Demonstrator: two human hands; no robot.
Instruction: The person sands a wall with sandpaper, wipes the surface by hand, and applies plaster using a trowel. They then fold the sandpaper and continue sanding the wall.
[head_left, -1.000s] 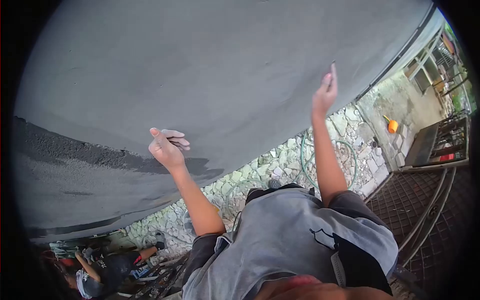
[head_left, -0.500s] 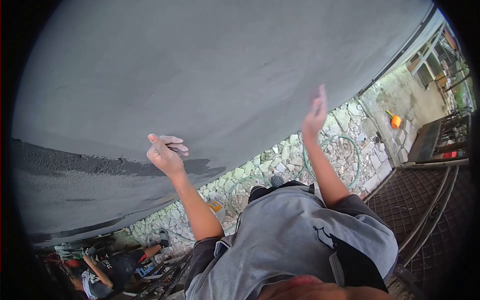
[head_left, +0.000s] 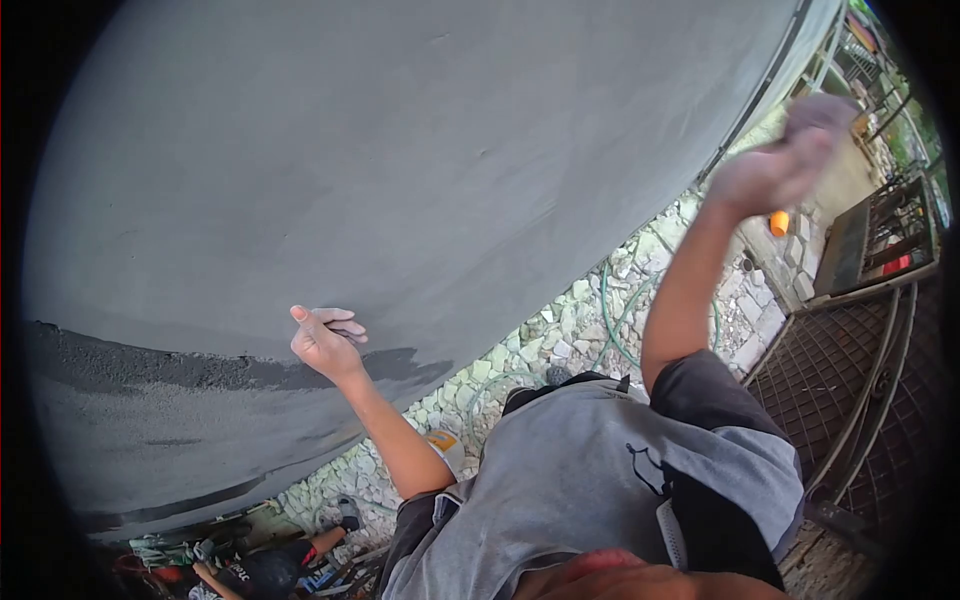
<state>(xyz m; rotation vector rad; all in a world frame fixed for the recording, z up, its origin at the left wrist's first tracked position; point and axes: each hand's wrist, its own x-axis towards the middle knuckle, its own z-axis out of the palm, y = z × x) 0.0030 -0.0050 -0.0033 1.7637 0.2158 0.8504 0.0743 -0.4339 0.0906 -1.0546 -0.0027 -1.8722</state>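
A large grey plastered wall [head_left: 400, 180] fills the upper left, with a rougher, darker band [head_left: 150, 360] low on its left side. My left hand [head_left: 328, 338] is held out in front of the wall beside this band, its thumb raised and its fingers loosely bent and apart, nothing in them. Its fingertips look dusty. Out past the wall's right edge, my right hand [head_left: 765, 178] is raised and smeared by motion. Its fingers are closed round a dark, greyish object [head_left: 822, 118] too blurred to name.
Broken pale stones [head_left: 530, 345] line the wall's foot, with a green hose [head_left: 610, 320] across them. A bucket [head_left: 447, 450] stands near my left elbow. An orange dipper [head_left: 779, 223] and a metal lattice gate [head_left: 825, 370] are at right. Another person [head_left: 265, 572] is at lower left.
My right hand has swung up and right, away from the wall, and a dark object now shows in it. My left hand keeps its pose, slightly lower in view. The view has shifted a little.
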